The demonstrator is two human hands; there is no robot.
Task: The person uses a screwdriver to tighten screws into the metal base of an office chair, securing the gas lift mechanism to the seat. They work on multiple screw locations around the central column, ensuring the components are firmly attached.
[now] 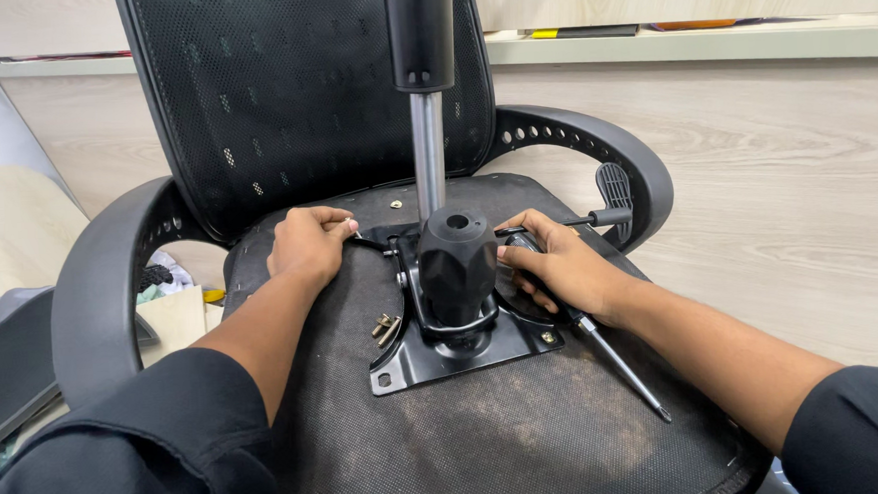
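Working from the left, I have my left hand (309,246) curled over the far left corner of the black mechanism plate (464,348). Its fingers are closed around something small at the plate's edge, though I cannot tell what they pinch there. Just below that hand, a few loose screws (386,328) lie on the fabric underside of the overturned seat (469,446), touching the plate's left flank.

In the middle, the plate sits flat on the seat, with the black knob (457,261) and the chrome gas cylinder (428,152) rising from it.

To the right, my right hand (560,266) lies against the knob's side with fingers partly folded. A screwdriver (621,368) runs under the palm with its tip pointing toward me. I cannot tell whether the fingers really clasp it or merely rest over it.

To do this well, I judge I should keep the plate square to the seat holes, pressing down evenly with both hands, and seat each screw by hand first. The armrest (594,149) curves behind the right hand.
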